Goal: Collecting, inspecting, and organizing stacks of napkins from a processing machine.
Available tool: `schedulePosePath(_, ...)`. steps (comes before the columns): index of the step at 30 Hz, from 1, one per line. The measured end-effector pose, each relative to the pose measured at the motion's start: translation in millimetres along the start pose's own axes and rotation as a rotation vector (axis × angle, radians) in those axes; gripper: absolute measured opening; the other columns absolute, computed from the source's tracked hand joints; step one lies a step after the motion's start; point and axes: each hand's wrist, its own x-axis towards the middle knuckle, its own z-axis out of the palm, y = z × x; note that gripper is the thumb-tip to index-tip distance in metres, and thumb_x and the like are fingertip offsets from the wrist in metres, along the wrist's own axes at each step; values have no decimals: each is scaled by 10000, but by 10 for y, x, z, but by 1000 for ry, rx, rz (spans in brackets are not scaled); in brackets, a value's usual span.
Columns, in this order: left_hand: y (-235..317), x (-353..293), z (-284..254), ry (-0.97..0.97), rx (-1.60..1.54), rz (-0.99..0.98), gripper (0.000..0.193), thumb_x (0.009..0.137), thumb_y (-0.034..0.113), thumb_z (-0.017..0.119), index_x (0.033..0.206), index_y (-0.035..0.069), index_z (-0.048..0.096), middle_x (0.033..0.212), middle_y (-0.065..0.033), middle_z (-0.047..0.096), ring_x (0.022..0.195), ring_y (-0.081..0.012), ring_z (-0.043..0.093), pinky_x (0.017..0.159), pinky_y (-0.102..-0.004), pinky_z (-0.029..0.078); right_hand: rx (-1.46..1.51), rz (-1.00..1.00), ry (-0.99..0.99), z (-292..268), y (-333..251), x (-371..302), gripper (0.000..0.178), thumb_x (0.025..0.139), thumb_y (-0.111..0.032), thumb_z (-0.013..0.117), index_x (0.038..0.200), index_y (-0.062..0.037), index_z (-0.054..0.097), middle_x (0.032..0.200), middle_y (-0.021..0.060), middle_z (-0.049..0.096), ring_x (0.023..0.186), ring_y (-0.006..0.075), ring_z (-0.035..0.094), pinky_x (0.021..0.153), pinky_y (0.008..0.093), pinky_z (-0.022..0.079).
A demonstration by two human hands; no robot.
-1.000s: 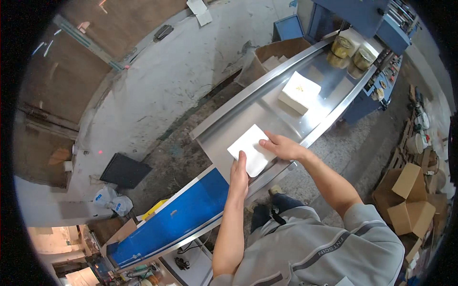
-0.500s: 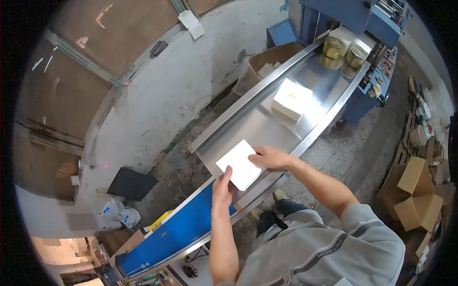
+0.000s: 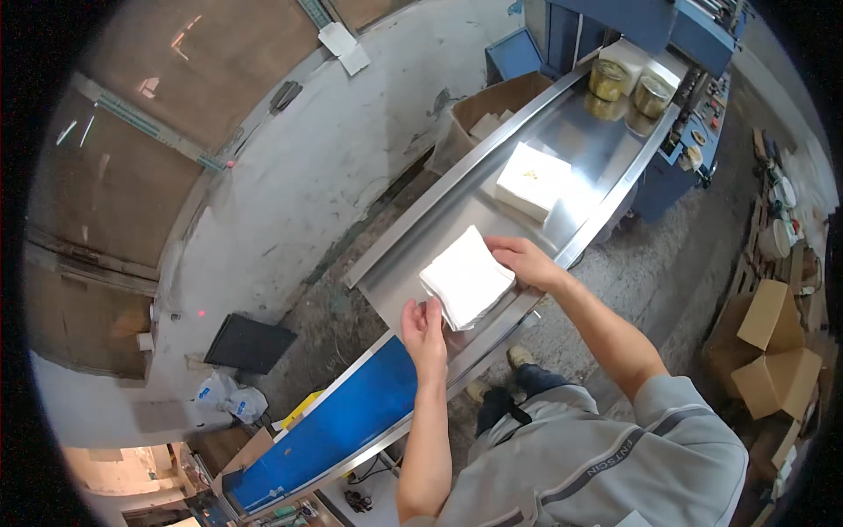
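Between my two hands is a stack of white paper napkins [image 3: 469, 277], over the lower end of the steel chute [image 3: 386, 299]. Its sheets are slightly fanned and the edges uneven. My left hand [image 3: 425, 342] is at the stack's near left edge, palm toward it, fingers apart. At the right edge, my right hand [image 3: 529, 263] has its fingers stretched along the side of the sheets. Its fingertips are partly hidden, and firm contact is hard to make out. Farther up the chute lies a second white stack [image 3: 532, 182], with a small yellowish mark on top.
Two round greenish-yellow weights or tins [image 3: 608, 80] stand near the blue machine [image 3: 615, 22]. A blue conveyor belt [image 3: 334, 430] runs off to the lower left. Beside the chute stands a cardboard box [image 3: 500, 101]; open cartons [image 3: 777, 378] lie at the right.
The napkin stack has moved slightly up and right, and its sheets have loosened. My thumbs have come off its top, and both hands are now at its sides.
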Motion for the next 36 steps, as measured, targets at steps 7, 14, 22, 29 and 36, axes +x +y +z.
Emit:
schedulePosePath(7, 95, -1, 462, -111, 65, -31, 641, 1023, 457, 470, 1420, -36, 366, 1327, -164, 531, 1188, -236, 529, 991, -344, 414, 290, -4, -3, 85, 116, -2, 655, 1046, -480, 364, 1428, 50, 422, 1409, 147, 506, 1282, 212, 468, 1103, 310, 338)
schedulePosePath(14, -75, 113, 478, -169, -51, -78, 598, 1026, 419, 495, 1428, -10, 390, 1365, -134, 515, 1228, -216, 514, 1025, -350, 411, -288, -133, 26, 586, -31, -86, 895, 992, -617, 335, 1509, 88, 143, 1571, 318, 142, 1477, 434, 110, 1206, 434, 126)
schedulePosePath(22, 117, -71, -40, -270, -682, -243, 610, 1017, 456, 453, 1470, 58, 361, 1419, -136, 491, 1306, -294, 478, 1094, -457, 376, -328, -212, -211, 301, -754, -534, 748, 954, -384, 609, 1503, 6, 284, 1545, 247, 298, 1430, 407, 286, 1132, 441, 308)
schedulePosePath(29, 104, -315, 76, -408, -861, -261, 677, 962, 561, 483, 1459, 107, 415, 1451, -96, 486, 1330, -320, 458, 1115, -509, 340, 550, 113, -124, 104, -66, -323, 899, 911, -401, 687, 1544, -12, 180, 1513, 169, 375, 1377, 275, 384, 1103, 391, 377)
schedulePosePath(36, -25, -683, -380, -389, -661, -255, 800, 923, 638, 497, 1507, 118, 327, 1491, -117, 423, 1368, -311, 415, 1119, -514, 335, 397, 86, -89, 513, -115, -459, 956, 889, -361, 726, 1524, 59, 149, 1360, 253, 482, 1229, 273, 525, 1022, 364, 444)
